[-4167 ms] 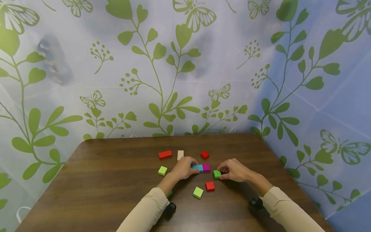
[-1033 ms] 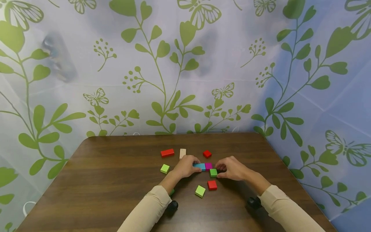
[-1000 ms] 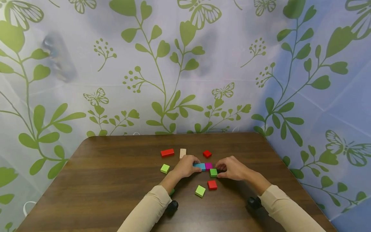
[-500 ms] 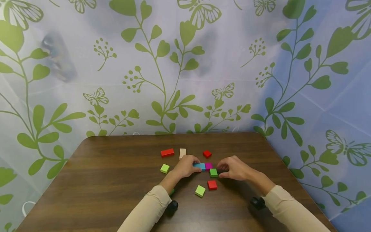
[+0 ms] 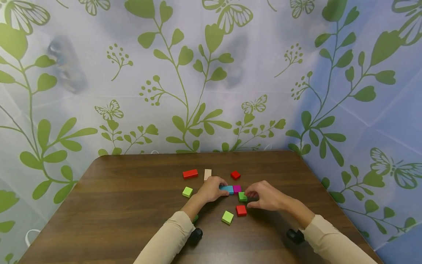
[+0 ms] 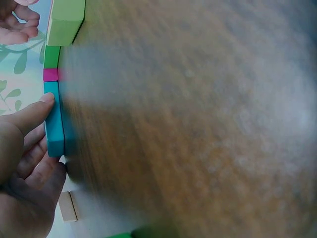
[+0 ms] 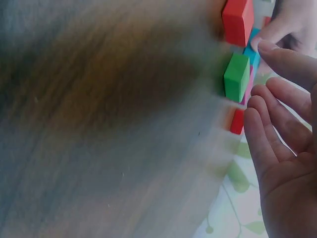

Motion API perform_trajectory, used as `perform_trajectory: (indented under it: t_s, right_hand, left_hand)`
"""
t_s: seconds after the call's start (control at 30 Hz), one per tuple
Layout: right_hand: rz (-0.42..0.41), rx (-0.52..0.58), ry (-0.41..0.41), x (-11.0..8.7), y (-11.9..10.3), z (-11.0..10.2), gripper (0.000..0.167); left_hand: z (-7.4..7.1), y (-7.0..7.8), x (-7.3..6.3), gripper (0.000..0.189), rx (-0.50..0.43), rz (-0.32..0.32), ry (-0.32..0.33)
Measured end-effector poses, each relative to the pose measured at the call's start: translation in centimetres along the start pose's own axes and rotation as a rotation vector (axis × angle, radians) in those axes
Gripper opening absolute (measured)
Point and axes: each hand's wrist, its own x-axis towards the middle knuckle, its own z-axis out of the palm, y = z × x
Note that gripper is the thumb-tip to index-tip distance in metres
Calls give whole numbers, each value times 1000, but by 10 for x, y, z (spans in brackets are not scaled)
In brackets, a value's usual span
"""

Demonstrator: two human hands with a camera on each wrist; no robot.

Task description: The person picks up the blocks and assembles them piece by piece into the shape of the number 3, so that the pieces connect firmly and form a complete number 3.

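Observation:
My left hand (image 5: 212, 189) pinches a long blue block (image 5: 229, 189), thumb on its near side and fingers behind, as the left wrist view shows. A small magenta block (image 5: 237, 189) lines up with the blue block's right end. Just in front and to the right of the magenta one lies a green block (image 5: 242, 199). My right hand (image 5: 267, 196) is beside the green block, its fingertips overlapping it in the head view. In the right wrist view its fingers are extended, thumb apart, and nothing sits between them.
Nearer me are a red block (image 5: 241, 211) and a lime block (image 5: 227, 217). Farther back lie a long red block (image 5: 190, 174), a pale wooden block (image 5: 207, 173) and a small red block (image 5: 235, 175). Another lime block (image 5: 187, 191) is left. My left forearm partly hides a dark green block (image 5: 196, 219).
The green block has shifted left, close to the magenta one. My right hand has let go of it and moved slightly nearer me. The left hand keeps its hold on the blue block.

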Motion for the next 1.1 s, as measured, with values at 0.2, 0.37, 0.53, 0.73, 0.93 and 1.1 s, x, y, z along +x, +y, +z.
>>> perform_trajectory:
  t_s: [0.2,0.37,0.53,0.73,0.93,1.1]
  right_hand:
    - [-31,-8,-9,-2,-7,9,30]
    - [-55,-22,5,-5,-8,18,30]
    - [-73,-21,20,-7,-9,24,28]
    - [-113,-29,26,-7,-12,27,25]
    - [-137,-31,14,-4,-16,28,23]
    - [-144,-23,0,-3,-18,28,21]
  left_hand:
    - [0,0,0,23,-6,2,-1]
    - [1,-2,0,23,1,6,1]
    - [2,-2,0,23,7,4,-2]
    - [1,-1,0,23,12,5,-4]
    - [1,-1,-1,23,14,3,-8]
    - [2,-1,-1,23,6,-3,-10]
